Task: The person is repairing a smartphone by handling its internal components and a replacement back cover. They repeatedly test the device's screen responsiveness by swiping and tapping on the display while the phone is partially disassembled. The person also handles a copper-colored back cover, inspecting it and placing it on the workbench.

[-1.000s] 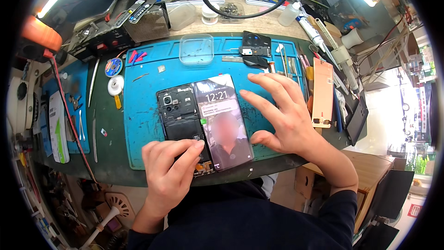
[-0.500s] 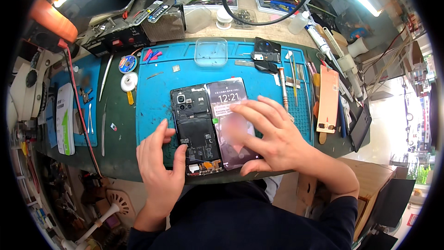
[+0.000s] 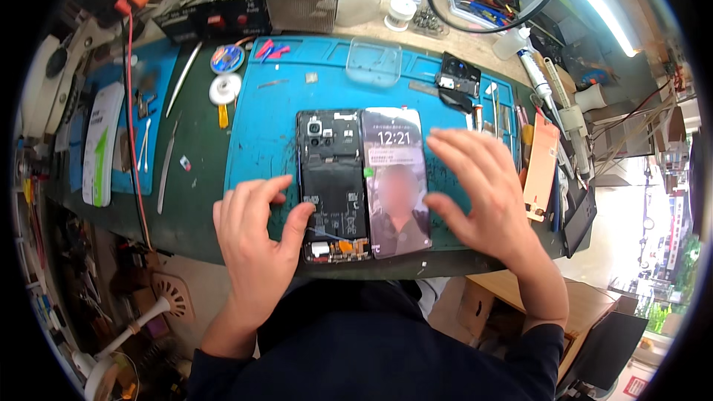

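An opened smartphone body lies on the blue work mat, showing its camera cluster, dark battery area and orange flex parts at the near end. A lit phone screen lies face up along its right side, displaying a clock and a picture. My left hand is beside the body's left edge, fingers spread and thumb tip close to the edge; whether it touches cannot be told. To the right of the screen, my right hand is held open, thumb and fingertips near its edge, with nothing in it.
A clear plastic box sits at the mat's far side, near a dark phone part. Tape and solder spools lie to the left. A pinkish phone panel and tools line the right. Red and black cables hang at the left.
My right hand has lifted off the screen and moved right, uncovering the picture on it. My left hand stays by the body's left edge. The whole view has shifted and tilted.
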`<action>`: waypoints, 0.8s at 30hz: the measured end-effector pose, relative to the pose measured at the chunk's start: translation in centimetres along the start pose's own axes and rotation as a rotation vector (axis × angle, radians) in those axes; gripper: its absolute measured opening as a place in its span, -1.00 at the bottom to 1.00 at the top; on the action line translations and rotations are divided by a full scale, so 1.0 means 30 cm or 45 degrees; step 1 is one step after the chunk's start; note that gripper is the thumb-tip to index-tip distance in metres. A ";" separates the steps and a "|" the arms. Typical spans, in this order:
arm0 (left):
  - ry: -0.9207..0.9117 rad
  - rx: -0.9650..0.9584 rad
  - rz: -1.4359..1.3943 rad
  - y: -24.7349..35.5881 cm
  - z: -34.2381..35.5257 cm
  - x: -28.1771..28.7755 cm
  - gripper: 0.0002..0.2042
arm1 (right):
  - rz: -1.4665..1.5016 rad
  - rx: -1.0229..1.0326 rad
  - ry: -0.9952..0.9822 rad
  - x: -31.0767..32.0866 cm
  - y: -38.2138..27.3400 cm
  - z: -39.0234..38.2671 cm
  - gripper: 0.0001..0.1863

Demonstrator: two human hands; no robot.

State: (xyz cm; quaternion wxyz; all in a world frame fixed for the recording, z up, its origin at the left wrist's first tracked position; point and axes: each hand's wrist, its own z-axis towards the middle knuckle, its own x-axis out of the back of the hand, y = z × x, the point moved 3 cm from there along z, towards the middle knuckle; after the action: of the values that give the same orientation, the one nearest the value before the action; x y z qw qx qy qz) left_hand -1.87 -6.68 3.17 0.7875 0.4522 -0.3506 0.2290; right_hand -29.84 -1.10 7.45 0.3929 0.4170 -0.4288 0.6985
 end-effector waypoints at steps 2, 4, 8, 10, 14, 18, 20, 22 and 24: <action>0.039 -0.001 -0.026 -0.011 -0.011 0.004 -0.73 | 0.011 0.020 0.035 0.016 -0.011 0.045 -0.41; 0.070 -0.030 -0.010 -0.033 -0.026 0.009 -0.77 | -0.004 0.022 0.061 0.030 -0.037 0.056 -0.43; 0.029 -0.025 -0.069 -0.026 -0.011 0.022 -0.79 | 0.012 -0.024 0.119 0.028 -0.073 0.030 -0.42; -0.038 0.023 -0.098 -0.003 0.012 0.025 -0.80 | 0.042 -0.073 0.131 0.021 -0.075 0.007 -0.42; 0.066 0.035 -0.001 0.005 0.010 -0.005 -0.73 | 0.032 -0.145 0.187 0.017 -0.059 -0.049 -0.43; 0.067 0.052 -0.002 0.007 0.005 -0.015 -0.72 | 0.036 -0.187 0.243 0.015 -0.058 -0.074 -0.44; 0.069 0.055 0.005 0.006 0.005 -0.020 -0.72 | 0.018 -0.180 0.238 0.016 -0.062 -0.073 -0.45; 0.079 0.037 0.001 0.004 0.005 -0.021 -0.70 | 0.014 -0.162 0.225 0.014 -0.076 -0.061 -0.45; 0.083 0.032 0.002 0.005 0.002 -0.022 -0.69 | 0.022 -0.133 0.205 0.009 -0.095 -0.031 -0.45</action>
State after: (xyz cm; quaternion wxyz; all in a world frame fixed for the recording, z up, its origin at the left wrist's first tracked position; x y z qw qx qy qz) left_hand -2.41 -6.69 2.78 0.7926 0.4541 -0.3221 0.2486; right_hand -27.57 0.73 8.20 0.4413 0.3347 -0.4354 0.7097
